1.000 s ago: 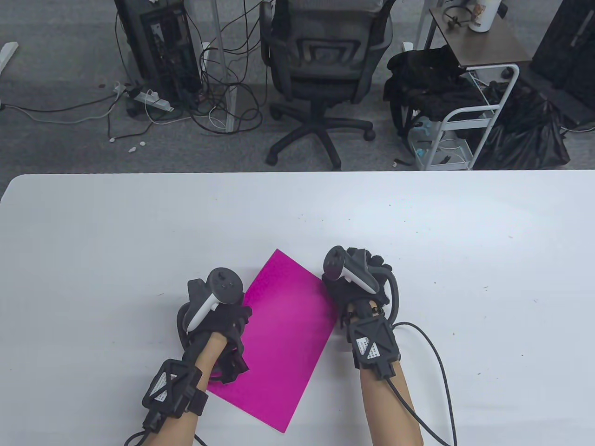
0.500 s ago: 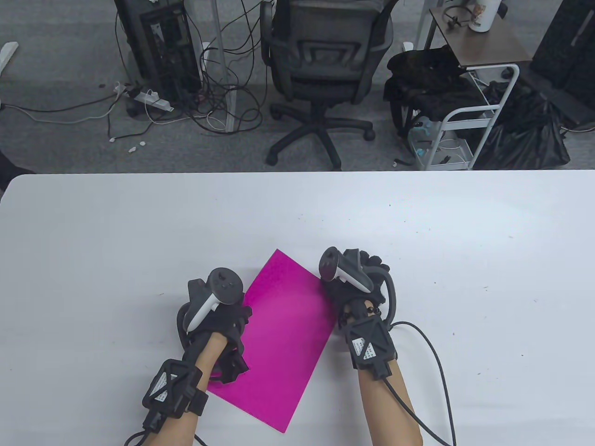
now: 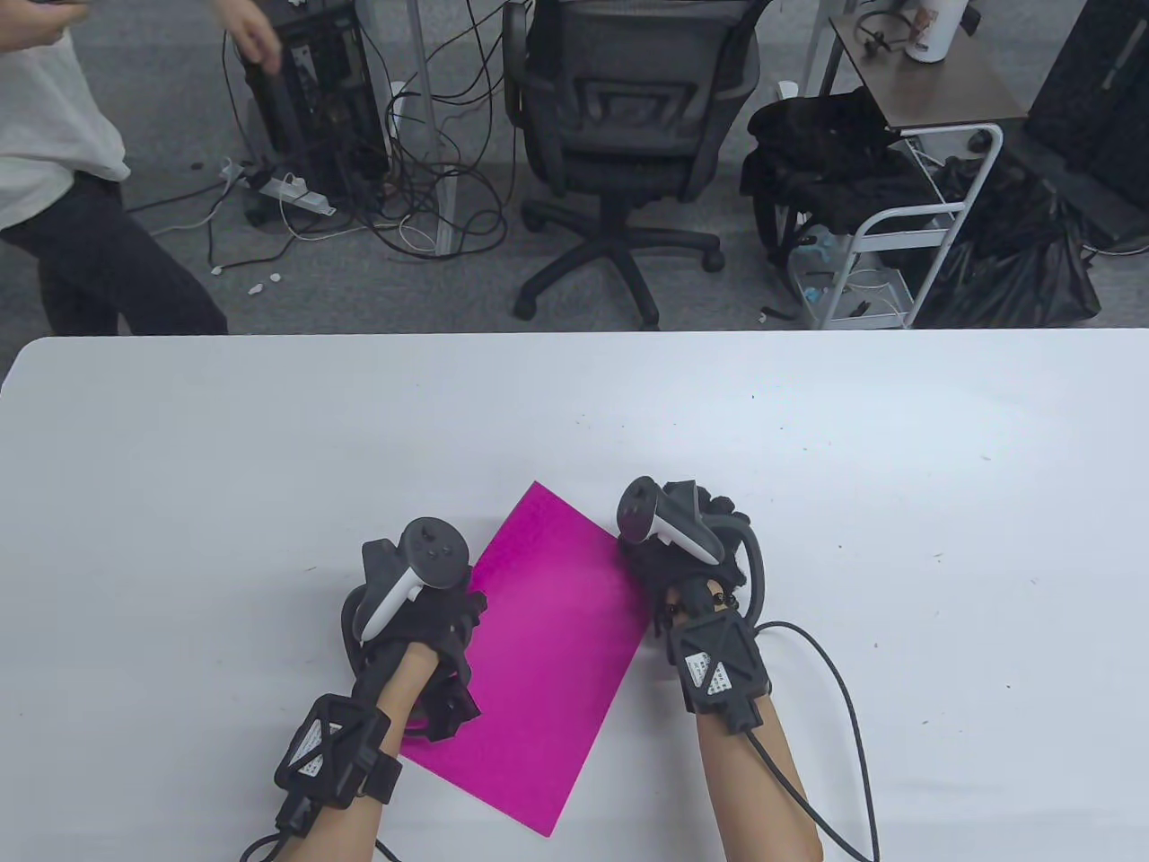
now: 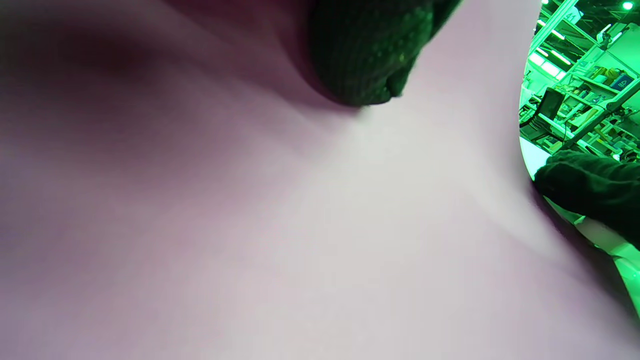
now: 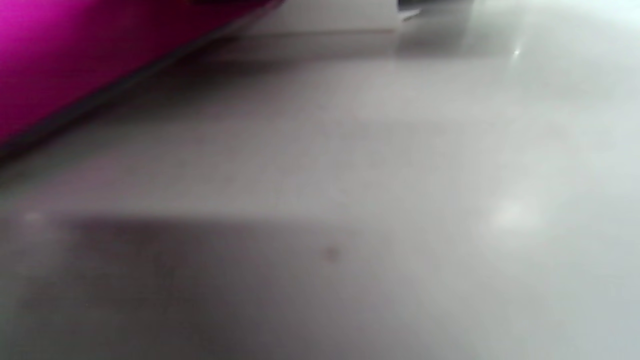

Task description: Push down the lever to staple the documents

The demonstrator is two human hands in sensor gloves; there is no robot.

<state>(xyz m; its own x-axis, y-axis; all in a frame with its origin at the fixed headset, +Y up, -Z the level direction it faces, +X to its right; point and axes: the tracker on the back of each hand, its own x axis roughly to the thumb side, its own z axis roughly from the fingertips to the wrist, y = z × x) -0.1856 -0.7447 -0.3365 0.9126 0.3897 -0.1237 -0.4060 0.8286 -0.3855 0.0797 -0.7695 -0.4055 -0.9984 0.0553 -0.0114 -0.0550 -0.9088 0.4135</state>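
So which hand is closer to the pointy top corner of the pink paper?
Right. The right hand sits at the pink paper's right edge just below that corner; the left hand rests lower along its left edge.

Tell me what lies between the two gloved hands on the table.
In the table view, the flat magenta paper sheet spans the stretch between left hand and right hand.

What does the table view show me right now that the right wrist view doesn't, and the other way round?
Only the table view shows both gloved hands: the left hand rests on the magenta sheet's left edge, the right hand sits at its upper right edge. No stapler is visible under it. Only the right wrist view shows, close up and blurred, a pale blocky shape beside the sheet's edge; I cannot identify it. Both show the magenta sheet and the white table.
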